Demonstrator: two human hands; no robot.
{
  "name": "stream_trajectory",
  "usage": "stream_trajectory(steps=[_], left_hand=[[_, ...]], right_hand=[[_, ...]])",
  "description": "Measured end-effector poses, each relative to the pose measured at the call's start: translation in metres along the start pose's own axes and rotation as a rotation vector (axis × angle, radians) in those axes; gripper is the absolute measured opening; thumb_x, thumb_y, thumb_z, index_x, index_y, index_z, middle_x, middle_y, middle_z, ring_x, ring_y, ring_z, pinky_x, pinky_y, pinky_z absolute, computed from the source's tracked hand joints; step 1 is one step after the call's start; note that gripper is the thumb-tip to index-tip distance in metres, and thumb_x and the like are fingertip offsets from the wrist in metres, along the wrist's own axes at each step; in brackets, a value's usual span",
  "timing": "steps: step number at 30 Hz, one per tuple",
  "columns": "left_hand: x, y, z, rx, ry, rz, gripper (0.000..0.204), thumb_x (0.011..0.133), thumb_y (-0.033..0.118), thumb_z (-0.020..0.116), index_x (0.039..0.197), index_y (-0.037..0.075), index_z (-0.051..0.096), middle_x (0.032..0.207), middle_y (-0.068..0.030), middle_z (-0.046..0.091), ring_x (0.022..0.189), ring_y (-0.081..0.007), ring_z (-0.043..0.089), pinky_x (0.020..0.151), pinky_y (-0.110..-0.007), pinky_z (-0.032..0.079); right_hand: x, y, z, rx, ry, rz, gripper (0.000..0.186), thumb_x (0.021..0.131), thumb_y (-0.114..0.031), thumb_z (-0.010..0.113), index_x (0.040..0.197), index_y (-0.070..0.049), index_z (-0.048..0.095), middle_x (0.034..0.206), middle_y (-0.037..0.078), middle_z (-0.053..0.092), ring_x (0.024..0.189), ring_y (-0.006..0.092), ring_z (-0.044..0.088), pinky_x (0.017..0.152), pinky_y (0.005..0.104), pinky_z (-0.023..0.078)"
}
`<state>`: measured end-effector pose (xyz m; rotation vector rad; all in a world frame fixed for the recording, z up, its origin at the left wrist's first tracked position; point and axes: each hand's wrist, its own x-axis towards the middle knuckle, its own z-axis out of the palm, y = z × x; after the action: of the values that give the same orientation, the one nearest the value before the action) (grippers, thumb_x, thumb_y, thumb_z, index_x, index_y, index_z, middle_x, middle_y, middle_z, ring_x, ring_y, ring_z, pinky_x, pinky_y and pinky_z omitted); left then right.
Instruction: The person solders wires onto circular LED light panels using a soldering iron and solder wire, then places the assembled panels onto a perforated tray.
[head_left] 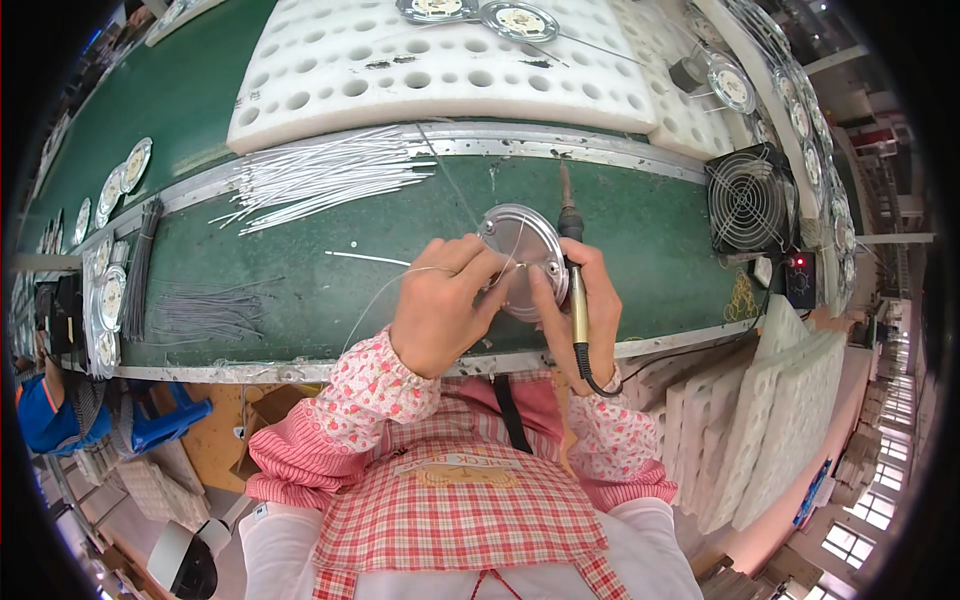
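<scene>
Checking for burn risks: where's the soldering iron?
The soldering iron is just right of centre in the head view, held in the right hand beside the round metal disc.

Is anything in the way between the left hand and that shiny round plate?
Nothing visible blocks it: the left hand reaches over the left side of the shiny round plate. Only a thin wire shows across its face.

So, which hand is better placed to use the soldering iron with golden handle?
Probably the right hand: it holds this golden-handled soldering iron, while the left hand has its fingers at the shiny round metal disc.
</scene>
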<state>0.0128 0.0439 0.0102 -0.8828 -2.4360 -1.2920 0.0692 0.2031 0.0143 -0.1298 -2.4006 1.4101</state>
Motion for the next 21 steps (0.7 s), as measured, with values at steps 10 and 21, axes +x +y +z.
stream_trajectory(steps=[10,21], left_hand=[[-0.009,0.002,-0.006,0.06,0.008,0.127,0.015,0.076,0.003,0.075,0.09,0.007,0.069,0.081,-0.005,0.063,0.069,-0.026,0.057,0.064,-0.034,0.043],[-0.009,-0.036,-0.019,-0.404,-0.259,-0.246,0.016,0.082,0.0,0.067,0.098,-0.001,0.067,0.085,-0.0138,0.061,0.073,-0.0271,0.064,0.065,-0.034,0.05]], right_hand=[[-0.007,-0.017,0.002,-0.112,0.037,-0.096,0.039,0.083,-0.005,0.075,0.118,-0.003,0.059,0.095,0.012,0.063,0.077,0.0249,0.063,0.067,0.0326,0.051],[0.029,0.01,-0.01,0.098,-0.498,-0.249,0.112,0.056,-0.023,0.096,0.149,-0.008,0.035,0.133,0.017,0.05,0.122,0.0332,0.053,0.102,0.0416,0.044]])
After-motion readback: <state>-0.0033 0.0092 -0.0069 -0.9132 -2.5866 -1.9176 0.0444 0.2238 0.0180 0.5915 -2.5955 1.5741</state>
